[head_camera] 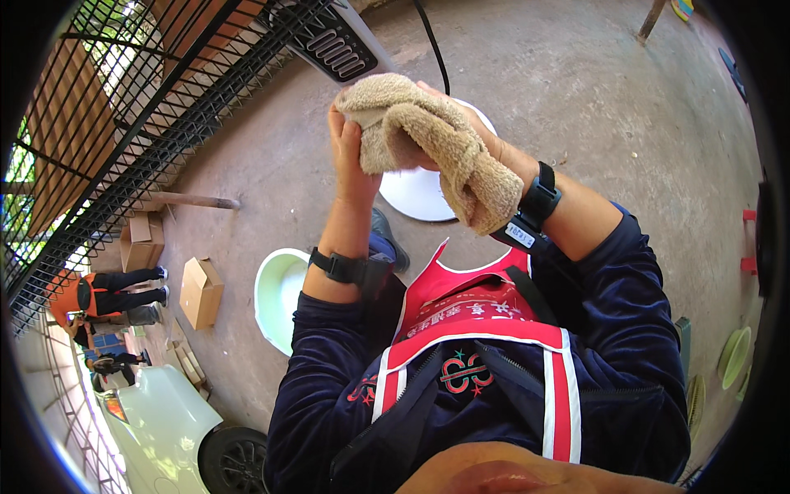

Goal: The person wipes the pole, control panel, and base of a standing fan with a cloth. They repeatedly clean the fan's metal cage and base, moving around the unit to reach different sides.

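Note:
A folded, bunched tan terry cloth [426, 139] is held up between my two hands, above a round white object [419, 191] on the floor. My left hand [353, 148] grips the cloth's left edge, thumb and fingers bent over it. Behind the cloth's upper right part, my right hand [475, 123] holds it from beneath, and its fingers are largely hidden. One end of the cloth hangs down over my right wrist. Just beyond the cloth at the top stands a device with a grey and black slotted panel [336, 49].
A pale green basin [281, 296] sits on the concrete floor by my left arm. Black wire mesh [148, 117] slants across the upper left. Cardboard boxes [200, 293], several people [114, 290] and a white car [163, 426] are at the left. Green basins [734, 357] lie far right.

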The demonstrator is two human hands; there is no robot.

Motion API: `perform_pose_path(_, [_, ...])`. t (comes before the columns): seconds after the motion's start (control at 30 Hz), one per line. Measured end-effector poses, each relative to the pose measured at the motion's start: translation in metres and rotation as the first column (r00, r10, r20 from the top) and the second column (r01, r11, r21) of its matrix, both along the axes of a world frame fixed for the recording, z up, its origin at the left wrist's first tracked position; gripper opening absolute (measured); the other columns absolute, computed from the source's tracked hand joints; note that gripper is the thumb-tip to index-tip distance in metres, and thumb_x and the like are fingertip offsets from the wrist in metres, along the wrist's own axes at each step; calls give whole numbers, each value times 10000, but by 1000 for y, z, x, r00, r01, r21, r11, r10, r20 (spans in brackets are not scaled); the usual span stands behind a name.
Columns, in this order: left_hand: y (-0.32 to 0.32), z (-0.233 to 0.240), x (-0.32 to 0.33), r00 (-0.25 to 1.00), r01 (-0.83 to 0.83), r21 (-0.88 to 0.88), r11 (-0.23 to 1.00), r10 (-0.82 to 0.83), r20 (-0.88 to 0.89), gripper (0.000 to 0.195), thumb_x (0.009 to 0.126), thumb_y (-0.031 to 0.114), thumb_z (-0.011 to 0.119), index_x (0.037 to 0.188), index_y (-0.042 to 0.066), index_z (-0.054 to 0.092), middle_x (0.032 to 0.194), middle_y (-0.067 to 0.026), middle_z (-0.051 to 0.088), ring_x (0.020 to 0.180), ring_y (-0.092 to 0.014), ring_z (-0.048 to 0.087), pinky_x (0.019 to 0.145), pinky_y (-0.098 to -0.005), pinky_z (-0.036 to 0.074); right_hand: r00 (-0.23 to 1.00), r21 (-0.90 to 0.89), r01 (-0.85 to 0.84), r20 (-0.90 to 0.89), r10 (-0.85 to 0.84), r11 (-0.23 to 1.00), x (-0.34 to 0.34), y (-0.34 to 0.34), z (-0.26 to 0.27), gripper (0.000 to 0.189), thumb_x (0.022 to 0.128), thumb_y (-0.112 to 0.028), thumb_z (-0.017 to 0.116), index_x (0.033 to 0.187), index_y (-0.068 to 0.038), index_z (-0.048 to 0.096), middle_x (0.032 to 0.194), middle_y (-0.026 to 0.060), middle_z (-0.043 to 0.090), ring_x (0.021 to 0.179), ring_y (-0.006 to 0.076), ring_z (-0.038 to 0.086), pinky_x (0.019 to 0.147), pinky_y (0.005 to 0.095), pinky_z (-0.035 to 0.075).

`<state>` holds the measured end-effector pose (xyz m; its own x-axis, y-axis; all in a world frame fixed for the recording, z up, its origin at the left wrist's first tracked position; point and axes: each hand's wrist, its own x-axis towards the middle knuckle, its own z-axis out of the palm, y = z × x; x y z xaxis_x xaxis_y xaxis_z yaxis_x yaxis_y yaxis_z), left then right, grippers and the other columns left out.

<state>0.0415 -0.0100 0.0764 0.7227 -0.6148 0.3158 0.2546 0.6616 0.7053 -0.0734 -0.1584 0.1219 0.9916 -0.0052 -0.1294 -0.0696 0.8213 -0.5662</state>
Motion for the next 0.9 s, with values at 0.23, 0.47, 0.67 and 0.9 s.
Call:
perform_pose_path(0.23, [16, -1, 31, 997, -77, 179, 981, 72, 37, 347, 896, 237, 600, 1104, -38, 640, 1045, -149, 689, 923, -244, 686, 799, -353, 570, 968, -400, -85, -251, -20, 913, 29, -11, -30, 564, 998, -524, 449, 1224, -17, 550, 960, 161, 647, 812, 213, 662, 702, 299, 570])
perform_pose_path(0.47, [41, 0, 54, 975, -156, 236, 959, 188, -118, 356, 919, 274, 552, 1086, -29, 640, 1019, -156, 688, 903, -269, 682, 795, -390, 578, 966, -866, 48, 168, 199, 498, 29, -23, -59, 683, 934, -429, 622, 1445, -32, 401, 1341, 250, 532, 1211, 352, 575, 1013, 402, 460])
perform_pose_path(0.67, [43, 1, 42, 963, -22, 165, 986, 66, -263, 338, 929, 268, 530, 1091, -11, 629, 1052, -156, 677, 963, -267, 665, 838, -385, 563, 968, -989, -111, -86, 237, 93, 24, -11, -64, 467, 938, -348, 570, 1275, -27, 544, 919, 124, 724, 919, 236, 698, 857, 355, 519])
perform_pose_path(0.9, [64, 5, 66, 961, -257, 285, 924, 275, -24, 286, 923, 208, 522, 1062, -12, 642, 1025, -138, 677, 943, -221, 661, 816, -362, 557, 975, -977, 28, -20, 222, -211, 22, -32, -52, 298, 1024, -314, 436, 1144, -98, 602, 801, 104, 693, 762, 201, 685, 700, 360, 536])
